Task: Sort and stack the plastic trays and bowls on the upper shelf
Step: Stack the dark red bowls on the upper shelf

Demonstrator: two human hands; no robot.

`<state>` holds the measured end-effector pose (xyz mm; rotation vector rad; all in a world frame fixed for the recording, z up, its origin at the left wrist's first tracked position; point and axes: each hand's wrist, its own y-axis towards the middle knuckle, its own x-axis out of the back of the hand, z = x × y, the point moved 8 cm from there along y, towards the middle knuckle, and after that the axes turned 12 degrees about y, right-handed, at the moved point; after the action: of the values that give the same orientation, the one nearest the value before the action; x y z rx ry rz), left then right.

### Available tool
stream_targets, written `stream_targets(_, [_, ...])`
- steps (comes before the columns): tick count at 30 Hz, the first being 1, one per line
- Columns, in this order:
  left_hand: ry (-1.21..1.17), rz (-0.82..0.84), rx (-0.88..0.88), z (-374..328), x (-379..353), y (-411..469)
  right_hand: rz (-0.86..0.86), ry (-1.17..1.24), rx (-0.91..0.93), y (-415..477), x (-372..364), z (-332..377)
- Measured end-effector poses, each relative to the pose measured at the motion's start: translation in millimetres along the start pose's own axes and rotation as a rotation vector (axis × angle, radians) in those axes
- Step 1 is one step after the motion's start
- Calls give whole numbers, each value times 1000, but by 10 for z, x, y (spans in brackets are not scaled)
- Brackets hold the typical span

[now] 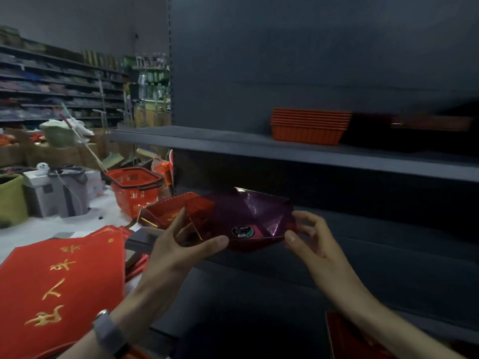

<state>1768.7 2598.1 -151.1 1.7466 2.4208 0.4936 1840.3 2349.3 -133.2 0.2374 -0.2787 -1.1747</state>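
Observation:
I hold a translucent dark-purple faceted plastic bowl (248, 216) in front of the lower shelf, a round sticker on its near side. My left hand (178, 242) grips its left edge, thumb along the front wall. My right hand (308, 237) pinches its right corner. Behind the bowl's left side lies a red tray (168, 211) with gold trim. On the upper shelf (207, 141) stands a stack of orange-red rectangular trays (308, 125), with darker trays (414, 125) to its right in shadow.
Red mats with gold characters (62, 281) lie at the lower left. Red shopping baskets (134, 187) stand on the floor beyond, with boxes, a grey bin and stocked store shelves further back. Another red item (347, 338) sits at the bottom right.

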Motion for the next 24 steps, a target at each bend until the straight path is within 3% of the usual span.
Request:
stream_targets(8, [-14,177,-112,-538,-580,-138,-114,50,72,-440,574,517])
stream_targets(24, [-38,231,-359,-1590,-1251,-10,-126,35,316,-728,1298,1386])
